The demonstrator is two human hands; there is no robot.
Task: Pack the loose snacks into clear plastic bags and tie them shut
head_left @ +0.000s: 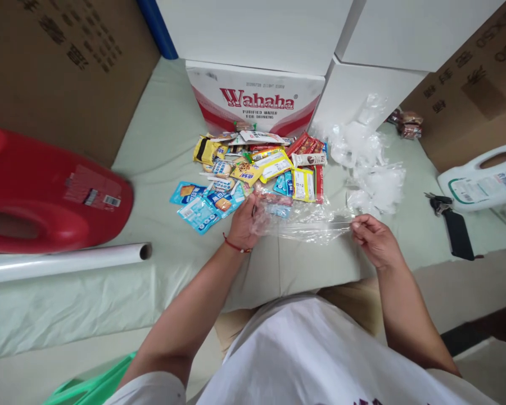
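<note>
In the head view, the left hand (243, 222) and right hand (373, 239) are stretching a clear zip bag (314, 226) between them, low over the surface (152, 146), just in front of the heaped snack packets (274, 165). The right fingers are pinching its right end; the left fingers, partly hidden, appear to be clamping the other. Some packets are showing through the film, whether inside or behind I cannot tell. Handling the bag's mouth seems to be the current step; the next move is probably calling for steady control of both ends.
</note>
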